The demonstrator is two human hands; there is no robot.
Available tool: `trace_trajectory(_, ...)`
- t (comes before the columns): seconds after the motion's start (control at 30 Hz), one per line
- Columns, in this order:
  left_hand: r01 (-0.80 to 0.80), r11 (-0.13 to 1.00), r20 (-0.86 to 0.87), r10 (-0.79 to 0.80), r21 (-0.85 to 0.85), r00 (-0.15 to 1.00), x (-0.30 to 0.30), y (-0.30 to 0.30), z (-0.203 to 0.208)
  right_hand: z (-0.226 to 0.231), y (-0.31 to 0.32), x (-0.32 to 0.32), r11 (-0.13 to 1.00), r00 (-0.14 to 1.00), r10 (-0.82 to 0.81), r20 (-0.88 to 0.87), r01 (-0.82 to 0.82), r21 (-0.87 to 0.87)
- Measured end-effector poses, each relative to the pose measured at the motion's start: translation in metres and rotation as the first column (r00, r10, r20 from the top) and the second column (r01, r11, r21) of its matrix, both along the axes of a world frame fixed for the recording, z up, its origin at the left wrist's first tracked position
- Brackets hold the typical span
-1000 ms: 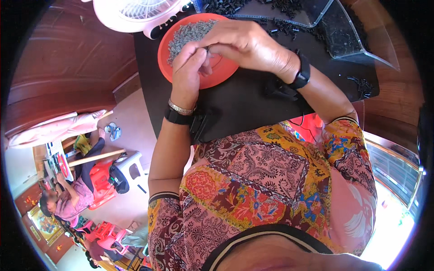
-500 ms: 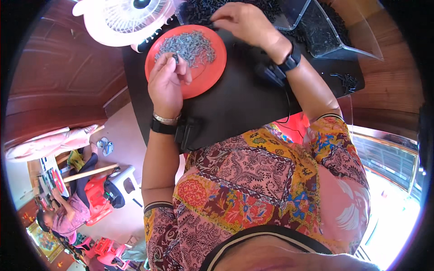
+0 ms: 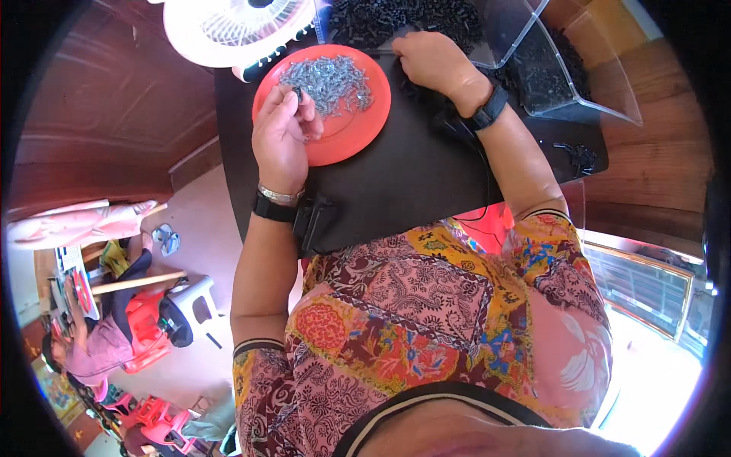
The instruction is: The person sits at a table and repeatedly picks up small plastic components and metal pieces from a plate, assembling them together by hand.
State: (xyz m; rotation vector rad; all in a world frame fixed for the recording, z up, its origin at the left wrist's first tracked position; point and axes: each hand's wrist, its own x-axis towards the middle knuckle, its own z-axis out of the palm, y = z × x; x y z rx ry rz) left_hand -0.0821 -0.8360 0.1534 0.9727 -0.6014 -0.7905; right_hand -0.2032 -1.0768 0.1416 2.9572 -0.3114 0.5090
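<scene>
My left hand point(image 3: 282, 145) is raised over the near-left rim of a round red plate point(image 3: 350, 143). Its thumb and fingers pinch a small black piece point(image 3: 297, 94), mostly hidden by the fingertips. Heaped on the plate are small silvery metal parts point(image 3: 324, 80) that look like screws. To the right of the plate, my right hand point(image 3: 442, 70) has its fingers bent and its fingertips together beside a large heap of small black pieces point(image 3: 403, 19). What those fingertips hold, if anything, cannot be made out.
A white fan point(image 3: 236, 34) stands at the far left of the dark table point(image 3: 403, 183). Clear plastic bins point(image 3: 563, 76) with black pieces stand at the far right. More black pieces point(image 3: 580, 158) lie by the right edge. A person point(image 3: 106, 346) sits at the left background.
My right hand has moved right and slightly nearer, away from the plate's far edge. My left hand stays almost still with the black piece. The whole view has shifted a little.
</scene>
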Motion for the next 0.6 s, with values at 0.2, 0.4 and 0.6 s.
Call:
trace_trajectory(0.2,0.007,0.999,0.003,-0.007,0.04,1.0,0.001,0.002,0.001,-0.001,0.002,-0.001,0.999,0.999,0.02,0.049,-0.018,-0.03)
trace_trajectory(0.4,0.091,0.996,0.003,-0.091,0.016,0.996,-0.001,0.0,0.001,0.011,0.005,0.003,0.923,0.977,0.041,0.21,-0.118,0.367)
trace_trajectory(0.6,0.139,0.99,-0.007,-0.139,0.036,0.99,-0.01,-0.002,0.001,0.029,0.044,0.008,-0.1,0.955,0.058,0.292,-0.286,0.953)
